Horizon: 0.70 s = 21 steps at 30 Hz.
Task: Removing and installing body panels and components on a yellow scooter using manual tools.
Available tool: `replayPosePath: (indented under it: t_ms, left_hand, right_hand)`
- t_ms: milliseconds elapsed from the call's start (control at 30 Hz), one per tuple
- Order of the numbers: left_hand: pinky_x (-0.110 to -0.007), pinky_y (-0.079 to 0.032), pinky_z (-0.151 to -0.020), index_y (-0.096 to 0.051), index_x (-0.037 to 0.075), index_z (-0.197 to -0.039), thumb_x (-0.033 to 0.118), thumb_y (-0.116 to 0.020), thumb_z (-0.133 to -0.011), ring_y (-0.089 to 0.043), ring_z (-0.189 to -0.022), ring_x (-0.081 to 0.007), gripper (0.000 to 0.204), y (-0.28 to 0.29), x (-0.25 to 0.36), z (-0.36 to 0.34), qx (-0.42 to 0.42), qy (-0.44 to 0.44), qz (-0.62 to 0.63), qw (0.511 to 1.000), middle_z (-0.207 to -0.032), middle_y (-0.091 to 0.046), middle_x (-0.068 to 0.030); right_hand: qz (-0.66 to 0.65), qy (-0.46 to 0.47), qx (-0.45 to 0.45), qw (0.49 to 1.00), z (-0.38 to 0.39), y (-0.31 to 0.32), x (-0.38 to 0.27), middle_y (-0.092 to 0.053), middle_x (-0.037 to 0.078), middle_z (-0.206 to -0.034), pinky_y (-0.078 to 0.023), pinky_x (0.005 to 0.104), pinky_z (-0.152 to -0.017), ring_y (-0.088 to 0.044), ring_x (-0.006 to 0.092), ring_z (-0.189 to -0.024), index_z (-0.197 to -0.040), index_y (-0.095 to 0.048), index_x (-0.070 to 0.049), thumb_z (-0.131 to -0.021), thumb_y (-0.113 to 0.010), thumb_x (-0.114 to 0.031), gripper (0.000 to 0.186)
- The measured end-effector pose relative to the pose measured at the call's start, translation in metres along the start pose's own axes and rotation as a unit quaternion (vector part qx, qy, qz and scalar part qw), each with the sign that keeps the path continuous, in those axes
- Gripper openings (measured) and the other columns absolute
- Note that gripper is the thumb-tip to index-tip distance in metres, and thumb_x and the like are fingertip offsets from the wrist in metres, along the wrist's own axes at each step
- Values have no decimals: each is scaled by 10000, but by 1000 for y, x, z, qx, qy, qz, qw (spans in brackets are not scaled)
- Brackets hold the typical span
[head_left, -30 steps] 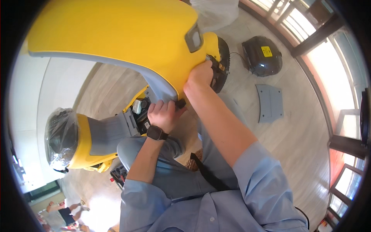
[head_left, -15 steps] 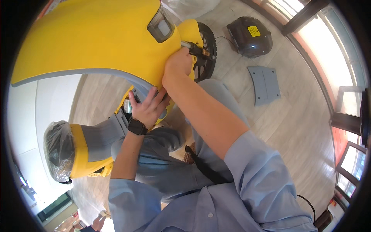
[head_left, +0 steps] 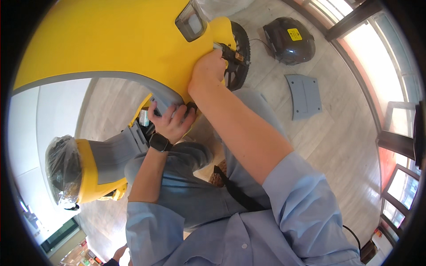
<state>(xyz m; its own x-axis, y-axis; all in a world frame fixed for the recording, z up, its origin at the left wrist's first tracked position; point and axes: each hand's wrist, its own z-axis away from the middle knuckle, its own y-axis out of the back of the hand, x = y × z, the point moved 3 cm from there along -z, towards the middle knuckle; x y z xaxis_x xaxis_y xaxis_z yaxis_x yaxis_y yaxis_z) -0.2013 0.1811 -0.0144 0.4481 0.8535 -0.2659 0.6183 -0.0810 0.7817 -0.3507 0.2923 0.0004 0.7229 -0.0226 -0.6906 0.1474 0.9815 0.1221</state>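
Both hands have slid a bit lower since the earlier frame. The right hand [head_left: 207, 71] presses closed against the edge of the big glossy yellow plastic body shell [head_left: 111, 40], by the black wheel [head_left: 237, 55]. The left hand [head_left: 171, 122] curls around the shell's grey underside rim [head_left: 146, 88]. A grey flat panel [head_left: 304, 95] lies on the wood floor [head_left: 346, 146].

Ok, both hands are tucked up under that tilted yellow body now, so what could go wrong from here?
Pinched fingers: the left hand grips the grey lower edge of the yellow body, and the right hand presses its side near the black wheel. If the body drops or slips, either hand could get caught. Also, the loose grey panel and dark dome-shaped part lie on the wooden floor close by, easy to kick or step on.
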Motion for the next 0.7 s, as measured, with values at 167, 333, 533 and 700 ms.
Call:
replayPosePath:
  t_ms: [167,333,533,700]
  left_hand:
    - [-462,-319,-873,-703,297,-927,205,-681,-705,-493,-1002,-142,241,0,2,-7,8,-27,-40,999,-1080,-597,92]
    - [-387,-322,-812,-688,303,-1009,214,-666,-716,-481,-979,-149,308,8,-6,-7,15,-65,-23,998,-1182,-631,128]
    - [-349,-345,-765,-681,308,-1035,184,-661,-720,-496,-968,-154,338,16,-15,-4,14,-75,-24,997,-1246,-645,114]
    - [-372,-369,-766,-688,296,-1033,177,-659,-721,-513,-960,-163,335,9,-11,-7,-6,-66,-13,998,-1253,-636,113]
  right_hand:
    - [393,107,52,912,-11,-6,-1,-551,100,-1350,-497,358,-964,-572,265,-1211,-1324,-483,-69,-1027,-341,-306,406]
    - [-163,-1,52,985,1,2,3,-614,140,-1296,-500,383,-906,-611,285,-1141,-1215,-598,-18,-1007,-299,-278,448]
    - [-258,-52,19,965,13,1,-2,-598,132,-1317,-488,379,-919,-603,279,-1143,-1244,-584,-15,-1007,-303,-303,467]
    - [-128,57,54,989,-23,-9,15,-570,111,-1342,-459,369,-953,-575,256,-1161,-1283,-560,-11,-1007,-302,-335,497]
